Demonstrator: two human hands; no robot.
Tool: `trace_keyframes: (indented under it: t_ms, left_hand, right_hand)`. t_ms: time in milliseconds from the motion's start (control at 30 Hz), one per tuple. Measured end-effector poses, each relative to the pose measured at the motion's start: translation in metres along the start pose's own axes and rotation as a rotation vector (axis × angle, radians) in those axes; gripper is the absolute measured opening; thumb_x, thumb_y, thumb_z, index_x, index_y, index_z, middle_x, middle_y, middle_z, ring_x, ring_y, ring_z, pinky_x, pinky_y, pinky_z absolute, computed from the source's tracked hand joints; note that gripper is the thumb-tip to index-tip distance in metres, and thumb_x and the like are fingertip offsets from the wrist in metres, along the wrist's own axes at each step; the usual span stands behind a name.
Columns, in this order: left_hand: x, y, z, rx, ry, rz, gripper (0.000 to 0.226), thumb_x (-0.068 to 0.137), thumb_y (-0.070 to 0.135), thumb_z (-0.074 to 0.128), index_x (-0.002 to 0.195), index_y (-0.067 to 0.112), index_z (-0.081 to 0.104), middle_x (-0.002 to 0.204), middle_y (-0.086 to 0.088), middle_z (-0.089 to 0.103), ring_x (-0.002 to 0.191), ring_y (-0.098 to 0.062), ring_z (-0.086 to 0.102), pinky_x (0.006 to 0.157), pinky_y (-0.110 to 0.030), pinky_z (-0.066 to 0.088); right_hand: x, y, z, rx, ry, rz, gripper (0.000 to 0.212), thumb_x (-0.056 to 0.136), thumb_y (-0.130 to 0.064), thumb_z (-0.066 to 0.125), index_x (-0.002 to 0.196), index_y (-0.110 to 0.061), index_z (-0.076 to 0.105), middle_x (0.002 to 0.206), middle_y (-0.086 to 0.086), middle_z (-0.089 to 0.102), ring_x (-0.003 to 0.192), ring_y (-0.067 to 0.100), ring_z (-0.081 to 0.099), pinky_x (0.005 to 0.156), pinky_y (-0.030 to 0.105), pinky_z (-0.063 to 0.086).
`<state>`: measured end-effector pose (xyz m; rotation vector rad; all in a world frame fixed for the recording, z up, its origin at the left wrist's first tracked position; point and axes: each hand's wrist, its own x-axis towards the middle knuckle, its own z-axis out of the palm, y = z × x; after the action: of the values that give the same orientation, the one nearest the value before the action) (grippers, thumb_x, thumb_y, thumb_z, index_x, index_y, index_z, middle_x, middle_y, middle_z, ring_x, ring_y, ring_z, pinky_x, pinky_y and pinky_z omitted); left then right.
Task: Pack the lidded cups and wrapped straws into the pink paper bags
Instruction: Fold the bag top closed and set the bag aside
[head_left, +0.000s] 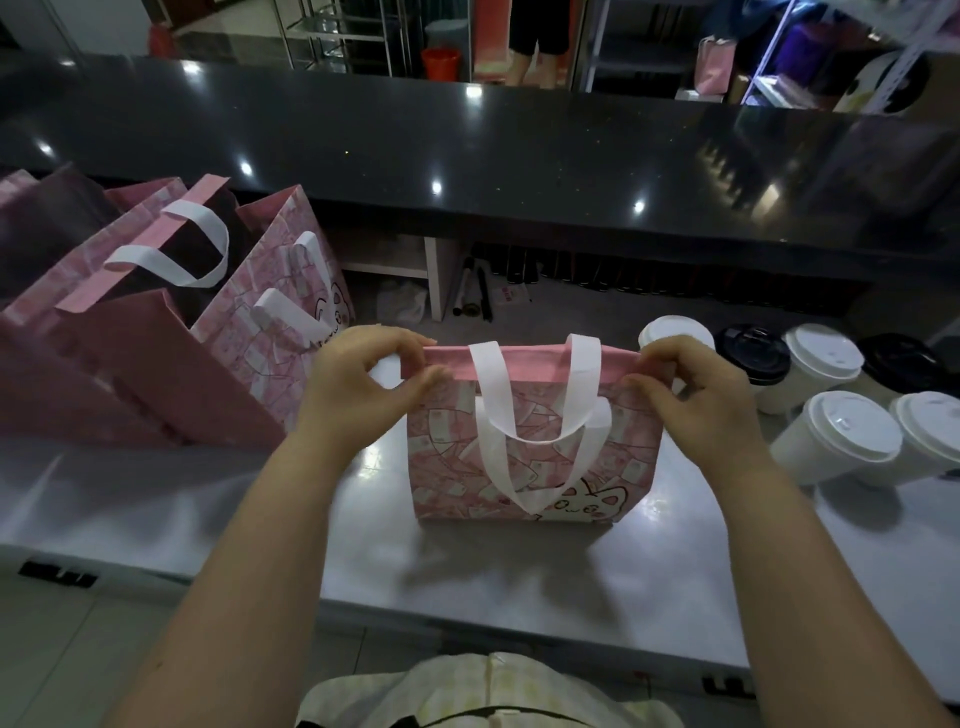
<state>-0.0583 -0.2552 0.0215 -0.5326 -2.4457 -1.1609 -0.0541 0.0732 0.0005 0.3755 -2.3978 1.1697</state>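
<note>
A pink paper bag with white handles and a cat print stands upright on the grey counter in front of me. My left hand pinches the left end of its pink top rim. My right hand pinches the right end of the same rim. The bag's mouth looks pressed nearly flat, and I cannot see inside. To the right stand several lidded cups: white-lidded ones near the front and black-lidded ones behind. No wrapped straws are visible.
Several more pink bags stand open at the left, close to my left forearm. A raised black glossy counter runs across the back. Shelving, an orange bucket and a person's legs lie beyond it.
</note>
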Motion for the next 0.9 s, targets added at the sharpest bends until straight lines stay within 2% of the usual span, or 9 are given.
trace_keyframes:
  t_ms: [67, 167, 267, 333, 533, 667, 767, 833, 900]
  left_hand:
    - [0.001, 0.003, 0.008, 0.060, 0.059, -0.022, 0.022, 0.076, 0.026, 0.081, 0.087, 0.019, 0.064, 0.084, 0.006, 0.068, 0.083, -0.016, 0.063, 0.081, -0.041, 0.052]
    - [0.003, 0.001, 0.013, 0.133, 0.050, -0.046, 0.035, 0.077, 0.017, 0.080, 0.108, 0.022, 0.066, 0.086, 0.012, 0.065, 0.082, -0.016, 0.062, 0.085, -0.035, 0.046]
    - [0.006, -0.002, 0.014, 0.300, 0.066, 0.075, 0.012, 0.080, 0.011, 0.076, 0.091, 0.014, 0.074, 0.080, 0.002, 0.070, 0.075, -0.020, 0.062, 0.089, -0.040, 0.041]
    - [0.007, -0.004, 0.014, 0.333, 0.083, 0.073, 0.005, 0.081, 0.008, 0.074, 0.085, 0.011, 0.074, 0.078, -0.001, 0.070, 0.073, -0.021, 0.062, 0.089, -0.041, 0.039]
    - [0.019, -0.005, 0.021, 0.386, 0.175, 0.081, 0.008, 0.081, 0.005, 0.068, 0.082, 0.012, 0.072, 0.079, -0.001, 0.071, 0.076, -0.023, 0.063, 0.088, -0.035, 0.032]
    - [0.030, -0.008, 0.026, 0.407, 0.124, 0.007, 0.015, 0.083, 0.000, 0.065, 0.086, 0.012, 0.073, 0.083, -0.001, 0.072, 0.081, -0.024, 0.065, 0.090, -0.039, 0.035]
    - [0.032, -0.015, 0.017, 0.270, -0.027, -0.039, 0.023, 0.087, 0.000, 0.062, 0.101, 0.014, 0.073, 0.094, 0.000, 0.072, 0.090, -0.019, 0.066, 0.092, -0.043, 0.049]
    - [0.032, -0.012, 0.007, 0.066, -0.078, -0.113, 0.028, 0.089, 0.008, 0.064, 0.111, 0.025, 0.069, 0.099, 0.012, 0.069, 0.094, -0.003, 0.064, 0.087, -0.028, 0.054]
    - [0.039, -0.001, 0.003, -0.036, -0.046, -0.111, 0.030, 0.089, 0.025, 0.065, 0.117, 0.036, 0.064, 0.099, 0.021, 0.065, 0.095, 0.004, 0.061, 0.081, -0.015, 0.051]
  right_hand:
    - [0.000, -0.005, 0.003, 0.026, 0.002, 0.144, 0.038, 0.081, -0.009, 0.074, 0.103, -0.037, 0.060, 0.092, -0.024, 0.060, 0.089, -0.003, 0.059, 0.074, 0.017, 0.049]
    - [0.004, -0.010, 0.005, -0.095, -0.001, 0.127, 0.024, 0.083, -0.006, 0.070, 0.094, -0.027, 0.067, 0.087, -0.020, 0.061, 0.086, 0.000, 0.057, 0.077, 0.021, 0.049]
    - [0.008, -0.013, 0.006, -0.176, 0.005, 0.100, 0.014, 0.083, 0.002, 0.064, 0.085, -0.012, 0.067, 0.081, -0.006, 0.062, 0.080, 0.014, 0.057, 0.073, 0.033, 0.051]
    - [0.009, -0.013, 0.005, -0.202, -0.012, 0.073, 0.015, 0.081, 0.006, 0.062, 0.082, -0.009, 0.065, 0.078, 0.000, 0.062, 0.076, 0.018, 0.056, 0.068, 0.036, 0.051]
    - [0.014, -0.013, 0.011, -0.281, 0.049, 0.017, 0.016, 0.083, 0.008, 0.057, 0.082, -0.005, 0.066, 0.078, 0.003, 0.063, 0.076, 0.017, 0.054, 0.065, 0.036, 0.050]
    - [0.020, -0.015, 0.017, -0.310, 0.014, 0.040, 0.020, 0.085, 0.006, 0.054, 0.086, -0.009, 0.068, 0.081, 0.002, 0.065, 0.078, 0.020, 0.058, 0.067, 0.034, 0.049]
    - [0.026, -0.012, 0.008, -0.268, -0.130, 0.146, 0.018, 0.092, -0.004, 0.055, 0.097, -0.014, 0.070, 0.087, -0.005, 0.064, 0.088, 0.018, 0.058, 0.075, 0.033, 0.048]
    - [0.032, -0.013, -0.004, -0.223, -0.174, 0.184, 0.018, 0.096, -0.017, 0.056, 0.106, -0.022, 0.070, 0.093, -0.018, 0.059, 0.094, 0.009, 0.055, 0.078, 0.024, 0.042]
    - [0.039, -0.025, -0.007, -0.144, -0.166, 0.167, 0.025, 0.096, -0.028, 0.057, 0.119, -0.030, 0.065, 0.101, -0.032, 0.053, 0.098, -0.005, 0.050, 0.083, 0.017, 0.036]
